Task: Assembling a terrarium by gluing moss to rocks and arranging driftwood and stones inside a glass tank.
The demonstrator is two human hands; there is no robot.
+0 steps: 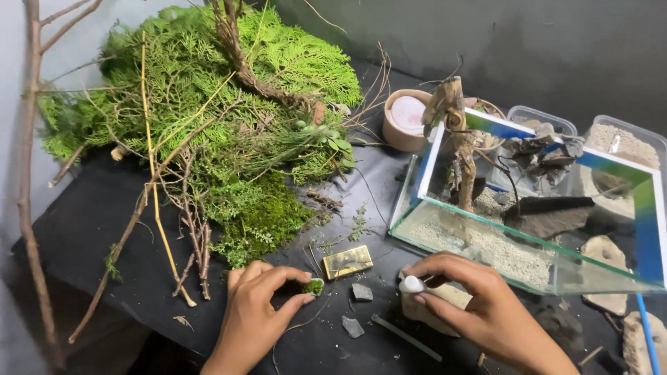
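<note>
- Pinching a small tuft of green moss (314,286) between thumb and forefinger, my left hand (258,305) rests on the black table cloth (90,229) at about 7 o'clock in the view, fingers clamped together on the tuft
- My right hand (479,305), at about 5 o'clock, closes its fingertips around a small white tube or bottle (411,284), tip pointing left toward the moss; under that hand lies a pale stone (434,305), and I cannot tell whether the palm presses on it
- Judging by the layout, the build is partly along: the glass tank (528,260) at 3 o'clock already holds a bed of pale gravel (486,246), an upright piece of driftwood (455,132) and dark flat rocks (549,215), but no green shows inside it yet
- Planting looks to be what remains: a large heap of cypress-like greenery and moss (222,132) sits untouched at 11 o'clock, with bare twigs (156,194) across it
- Near my hands lie a small brass-coloured block (348,261) and grey stone chips (361,292); a round tan dish (406,118) stands at 1 o'clock behind the tank, with clear plastic tubs (622,142) at 2 o'clock
</note>
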